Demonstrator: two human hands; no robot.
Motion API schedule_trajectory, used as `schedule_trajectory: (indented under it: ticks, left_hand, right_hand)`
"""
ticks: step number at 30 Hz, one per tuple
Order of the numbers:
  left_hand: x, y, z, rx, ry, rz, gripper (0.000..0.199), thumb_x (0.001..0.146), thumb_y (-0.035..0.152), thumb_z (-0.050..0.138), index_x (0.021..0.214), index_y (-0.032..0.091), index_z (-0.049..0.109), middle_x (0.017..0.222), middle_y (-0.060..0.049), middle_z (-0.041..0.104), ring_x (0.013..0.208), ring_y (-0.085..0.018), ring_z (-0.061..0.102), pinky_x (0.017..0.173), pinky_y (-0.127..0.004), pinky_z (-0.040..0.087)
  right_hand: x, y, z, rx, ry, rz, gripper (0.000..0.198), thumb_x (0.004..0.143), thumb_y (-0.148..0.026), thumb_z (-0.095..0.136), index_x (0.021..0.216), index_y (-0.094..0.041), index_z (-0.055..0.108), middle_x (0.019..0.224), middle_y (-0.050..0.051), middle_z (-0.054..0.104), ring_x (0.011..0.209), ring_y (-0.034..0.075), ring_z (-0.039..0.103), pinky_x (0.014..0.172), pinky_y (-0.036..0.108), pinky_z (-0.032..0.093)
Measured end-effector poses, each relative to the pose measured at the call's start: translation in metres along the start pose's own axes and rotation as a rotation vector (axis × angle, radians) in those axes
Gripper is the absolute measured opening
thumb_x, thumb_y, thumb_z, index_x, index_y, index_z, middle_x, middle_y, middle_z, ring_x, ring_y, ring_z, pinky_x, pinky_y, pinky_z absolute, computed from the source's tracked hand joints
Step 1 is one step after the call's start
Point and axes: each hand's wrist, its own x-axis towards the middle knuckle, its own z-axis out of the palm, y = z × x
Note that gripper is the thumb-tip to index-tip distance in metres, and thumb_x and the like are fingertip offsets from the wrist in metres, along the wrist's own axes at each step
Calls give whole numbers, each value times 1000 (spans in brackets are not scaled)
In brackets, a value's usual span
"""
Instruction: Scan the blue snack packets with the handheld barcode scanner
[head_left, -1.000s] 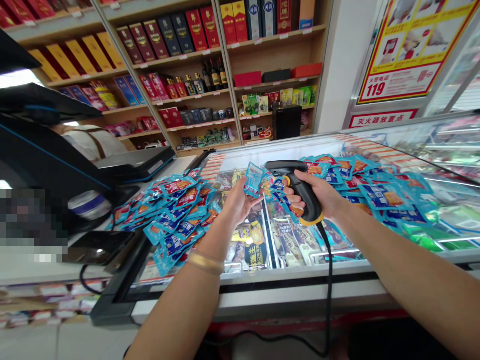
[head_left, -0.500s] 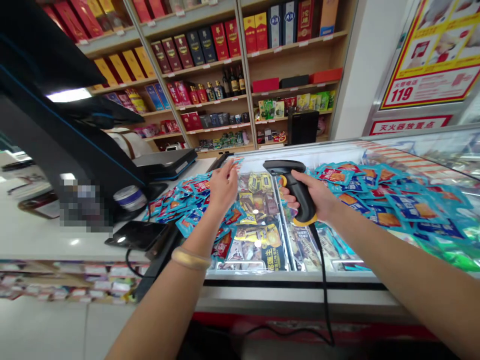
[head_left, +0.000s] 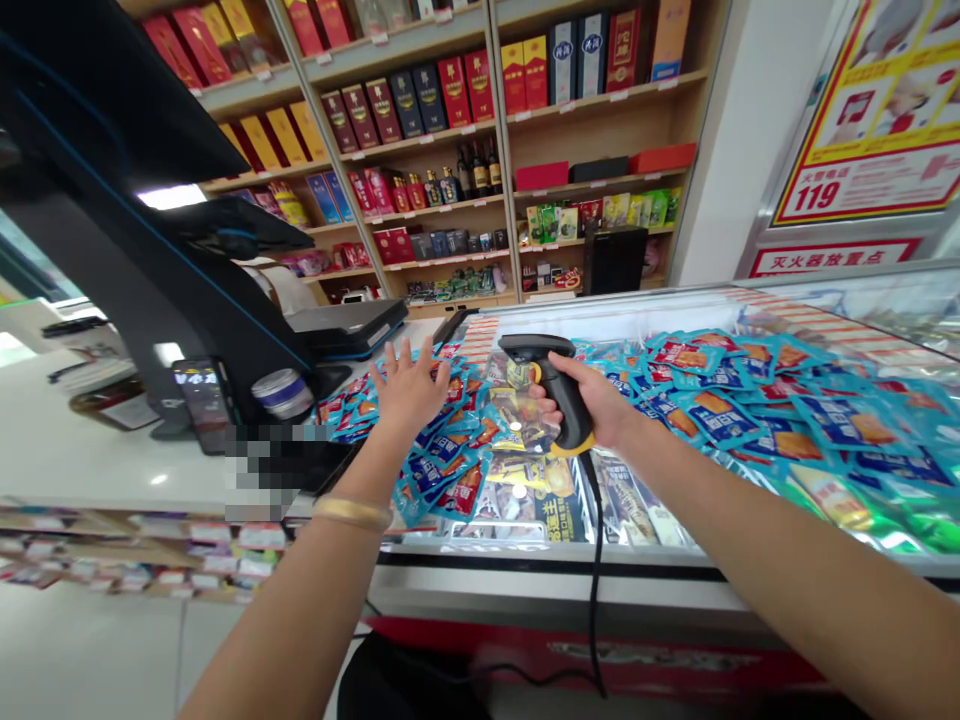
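Observation:
My right hand (head_left: 592,400) is wrapped round the grip of a black and yellow barcode scanner (head_left: 566,400), its head pointing left and its cable hanging down over the front edge of the freezer. My left hand (head_left: 411,390), with a gold bangle (head_left: 352,512) at the wrist, has its fingers spread over a pile of blue and red snack packets (head_left: 442,465). Whether the fingertips touch the packets I cannot tell. A larger heap of similar packets (head_left: 720,405) lies to the right, on the glass top of the freezer (head_left: 525,530).
A black checkout terminal (head_left: 202,260) stands on the white counter at left, with a phone (head_left: 206,405), a round tin (head_left: 283,393) and a black scale (head_left: 352,325) near it. Behind are shelves (head_left: 420,140) of boxes and bottles. A fire notice (head_left: 870,130) hangs at right.
My left hand has moved left over the smaller pile and spread its fingers. The scanner, in my right hand, has shifted left and slightly down. The view has turned a little.

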Motion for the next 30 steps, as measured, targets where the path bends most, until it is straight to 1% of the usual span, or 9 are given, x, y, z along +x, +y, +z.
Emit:
schedule_trajectory:
  ticks: [2,4,10,12,14,18,21,27,30]
  left_hand:
    - [-5,21,-2,-42,25,29,63,95,48,36,153,23,33,163,-13,24,152,-37,9,118,-63,7]
    - [-12,48,3,-115,-20,91,64,94,47,40,153,23,32,163,-14,22,152,-36,10,118,-62,8]
    - [-40,140,35,-369,-325,384,74,87,50,56,152,24,31,162,-15,25,151,-36,15,120,-59,13]
    - [-49,163,45,-382,-417,490,80,83,51,61,151,22,31,161,-16,27,150,-36,20,120,-57,17]
    - [-56,180,54,-371,-454,582,87,79,57,64,151,19,31,159,-17,32,148,-35,26,119,-55,22]
    - [-67,194,66,-307,-412,664,102,69,66,70,149,15,33,154,-19,39,143,-37,35,117,-53,29]
    - [-70,196,70,-282,-387,682,100,68,62,73,147,13,36,149,-21,44,138,-36,42,114,-48,35]
    - [-68,187,65,-244,-316,678,94,71,56,72,147,13,37,136,-20,56,126,-34,52,107,-45,41]
    - [-61,175,58,-260,-347,637,93,72,52,71,149,12,36,131,-20,60,119,-34,58,100,-44,46]
  right_hand:
    - [-11,-14,-8,-19,22,-42,29,98,-35,40,86,-14,56,62,1,51,45,8,45,38,16,39]
    - [-24,-30,-19,-44,58,-85,30,98,-36,39,86,-14,56,63,1,51,45,8,44,37,16,39]
    - [-68,-70,-67,-66,210,-235,29,97,-37,40,87,-16,57,65,1,49,46,9,42,36,16,40]
    - [-79,-77,-81,-62,235,-258,28,97,-38,41,87,-17,56,66,1,48,45,9,42,35,16,40]
    - [-85,-80,-90,-47,261,-266,29,97,-39,39,86,-17,55,65,1,48,44,9,40,34,16,40]
    - [-85,-78,-93,-22,273,-249,31,98,-39,37,85,-17,54,60,0,47,42,9,38,34,17,40]
    - [-83,-75,-92,-19,233,-266,27,97,-37,39,88,-17,55,63,1,50,44,9,41,34,16,41]
    - [-83,-72,-94,-37,220,-264,22,95,-35,44,89,-18,55,65,1,50,46,9,42,35,16,40]
    - [-83,-72,-94,-49,221,-266,23,95,-36,43,88,-17,54,66,1,49,46,9,42,36,15,40]
